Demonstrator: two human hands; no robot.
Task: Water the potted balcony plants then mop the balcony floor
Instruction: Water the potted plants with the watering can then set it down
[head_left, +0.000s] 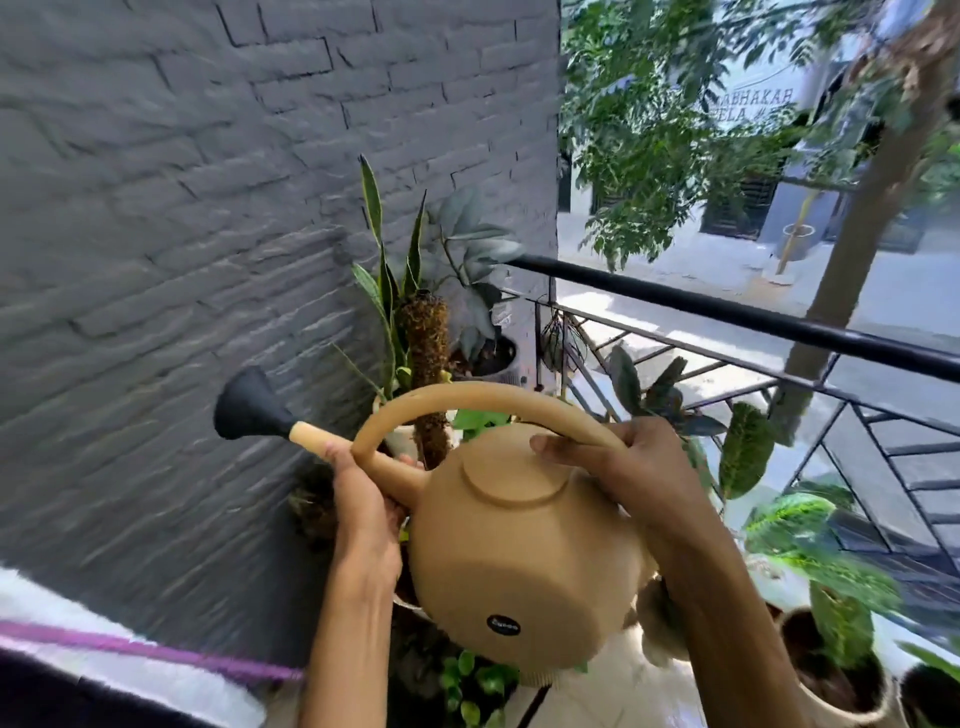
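Observation:
A tan plastic watering can with a black rose head is held up in front of me, its spout pointing left toward the grey wall. My left hand grips the spout near its base. My right hand grips the arched handle at its rear end, thumb lying along the can's top. Behind the can stand potted plants: a snake plant and a moss pole by the wall. More pots sit low at the right, one with a variegated plant.
A grey brick wall fills the left. A black metal railing runs along the balcony's right side, with a street and tree beyond. A purple rod crosses the lower left. Pale floor tiles show below the can.

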